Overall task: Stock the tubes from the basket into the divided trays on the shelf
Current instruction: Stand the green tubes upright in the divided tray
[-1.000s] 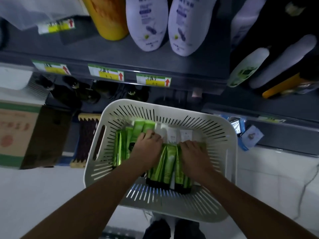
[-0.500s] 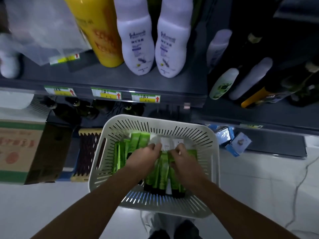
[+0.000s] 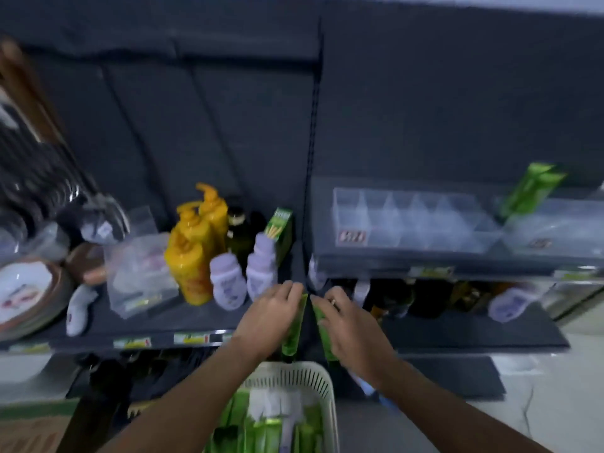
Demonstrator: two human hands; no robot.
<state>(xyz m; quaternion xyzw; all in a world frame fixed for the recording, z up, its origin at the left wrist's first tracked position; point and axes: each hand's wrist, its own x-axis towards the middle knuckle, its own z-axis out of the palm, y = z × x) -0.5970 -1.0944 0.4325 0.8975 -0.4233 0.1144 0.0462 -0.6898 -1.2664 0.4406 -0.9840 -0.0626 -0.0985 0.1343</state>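
The frame is blurred by motion. My left hand [image 3: 269, 317] grips a green tube [image 3: 294, 331], cap end down, above the white slotted basket [image 3: 322, 384]. My right hand [image 3: 351, 325] grips a second green tube [image 3: 323, 335] beside it. Several more green tubes [image 3: 261, 429] and white ones lie in the basket at the bottom of the view. A clear divided tray [image 3: 408, 220] stands on the upper right shelf. More green tubes [image 3: 531, 191] stand in another clear tray [image 3: 555, 230] to its right.
The left shelf [image 3: 147, 325] carries yellow pump bottles [image 3: 196, 250], lilac bottles [image 3: 228, 282], a green box [image 3: 279, 230], clear packets and plates [image 3: 23, 292]. Dark bottles stand under the tray shelf. A cardboard box [image 3: 26, 429] sits at the lower left.
Both hands have lifted out of the basket, each with a green tube, and risen toward the shelves. The view has swung up from the basket to the shelves and clear trays.
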